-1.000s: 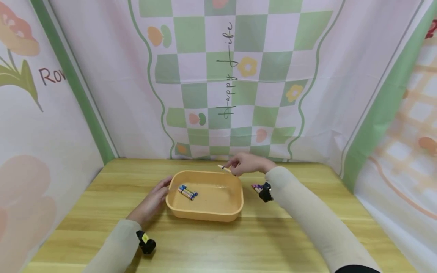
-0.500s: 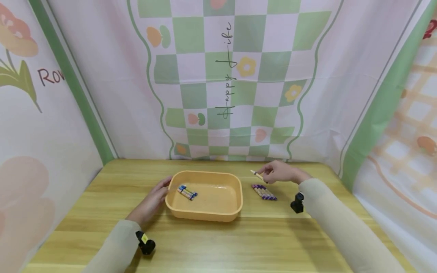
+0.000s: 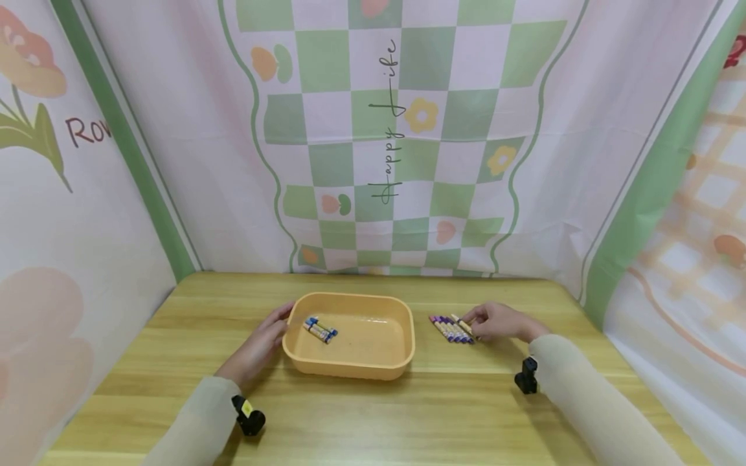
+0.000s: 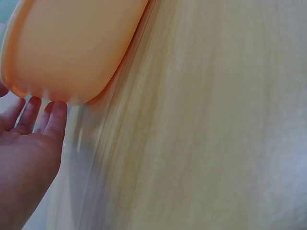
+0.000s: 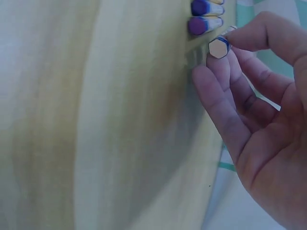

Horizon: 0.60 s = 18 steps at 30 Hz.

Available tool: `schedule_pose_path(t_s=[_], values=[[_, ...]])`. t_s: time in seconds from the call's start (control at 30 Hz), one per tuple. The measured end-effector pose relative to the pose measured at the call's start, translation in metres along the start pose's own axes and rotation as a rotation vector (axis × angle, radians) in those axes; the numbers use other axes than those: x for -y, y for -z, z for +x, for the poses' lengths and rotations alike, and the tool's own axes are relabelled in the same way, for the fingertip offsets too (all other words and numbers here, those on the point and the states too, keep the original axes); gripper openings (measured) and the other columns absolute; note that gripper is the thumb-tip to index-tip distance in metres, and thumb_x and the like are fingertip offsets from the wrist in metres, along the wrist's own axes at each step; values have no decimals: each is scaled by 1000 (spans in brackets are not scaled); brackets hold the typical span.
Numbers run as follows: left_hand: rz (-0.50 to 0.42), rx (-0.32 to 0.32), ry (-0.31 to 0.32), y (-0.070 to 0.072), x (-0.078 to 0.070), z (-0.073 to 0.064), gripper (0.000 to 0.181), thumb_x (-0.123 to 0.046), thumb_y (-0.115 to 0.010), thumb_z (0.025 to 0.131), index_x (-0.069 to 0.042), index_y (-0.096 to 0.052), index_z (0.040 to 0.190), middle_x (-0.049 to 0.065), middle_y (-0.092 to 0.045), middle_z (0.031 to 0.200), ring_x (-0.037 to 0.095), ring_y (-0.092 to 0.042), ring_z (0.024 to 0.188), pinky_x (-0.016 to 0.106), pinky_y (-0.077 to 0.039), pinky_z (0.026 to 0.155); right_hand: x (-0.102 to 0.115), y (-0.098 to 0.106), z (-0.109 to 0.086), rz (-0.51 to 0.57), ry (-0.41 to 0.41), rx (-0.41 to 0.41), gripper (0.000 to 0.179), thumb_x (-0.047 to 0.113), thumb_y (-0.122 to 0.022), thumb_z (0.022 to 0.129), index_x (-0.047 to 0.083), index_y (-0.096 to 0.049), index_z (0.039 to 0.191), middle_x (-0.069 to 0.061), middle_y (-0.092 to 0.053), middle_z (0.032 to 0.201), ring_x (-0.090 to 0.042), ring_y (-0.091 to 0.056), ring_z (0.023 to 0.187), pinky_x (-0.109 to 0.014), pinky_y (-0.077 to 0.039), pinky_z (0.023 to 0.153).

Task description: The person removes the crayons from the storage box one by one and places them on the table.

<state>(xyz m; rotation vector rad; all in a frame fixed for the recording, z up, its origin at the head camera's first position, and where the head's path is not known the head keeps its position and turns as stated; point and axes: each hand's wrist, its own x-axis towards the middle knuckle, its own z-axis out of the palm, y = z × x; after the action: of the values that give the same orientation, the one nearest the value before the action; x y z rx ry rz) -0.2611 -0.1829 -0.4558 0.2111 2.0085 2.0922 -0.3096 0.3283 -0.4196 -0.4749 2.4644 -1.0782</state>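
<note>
My right hand [image 3: 497, 321] pinches a pale-tipped crayon [image 5: 218, 48] between thumb and fingers. In the head view it is just right of a slanted row of several purple-toned crayons [image 3: 449, 329] on the table. Whether the pinched crayon touches the table cannot be made out. My left hand [image 3: 258, 348] rests against the left side of an orange-yellow plastic basin [image 3: 350, 370]. The left wrist view has its fingertips touching the outside of the basin wall, the fingers nearly straight. Inside the basin, toward the left, lie several blue-toned crayons [image 3: 320, 329].
The basin stands on a wood-grain table [image 3: 373, 421], left of the crayon row. A printed curtain [image 3: 396, 162] hangs along the table's back edge, with more fabric at both sides. Each wrist carries a small black camera [image 3: 526, 377].
My right hand has carried the pinched crayon from above the basin's far right rim rightward, then down beside the purple-toned row. The left hand and the basin have stayed in place.
</note>
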Motion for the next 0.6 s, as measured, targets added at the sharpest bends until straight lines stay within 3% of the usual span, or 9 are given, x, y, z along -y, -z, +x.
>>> schedule_pose_path(t_s=[0.37, 0.6], values=[[6, 1, 5, -1, -1, 0, 63, -4, -36, 100, -3, -14, 159, 19, -13, 164, 38, -25, 146, 49, -26, 118, -7, -4, -3, -13, 1, -10, 43, 4, -62, 85, -12, -60, 125, -10, -67, 102, -19, -61, 80, -32, -57, 70], [0, -3, 8, -1, 0, 0, 63, -6, -37, 101, -3, -14, 160, 17, -13, 165, 36, -24, 147, 48, -26, 118, 2, 3, 3, -80, 25, -31, 42, 6, -62, 84, -11, -62, 122, -9, -68, 98, -20, -62, 81, -35, -56, 72]])
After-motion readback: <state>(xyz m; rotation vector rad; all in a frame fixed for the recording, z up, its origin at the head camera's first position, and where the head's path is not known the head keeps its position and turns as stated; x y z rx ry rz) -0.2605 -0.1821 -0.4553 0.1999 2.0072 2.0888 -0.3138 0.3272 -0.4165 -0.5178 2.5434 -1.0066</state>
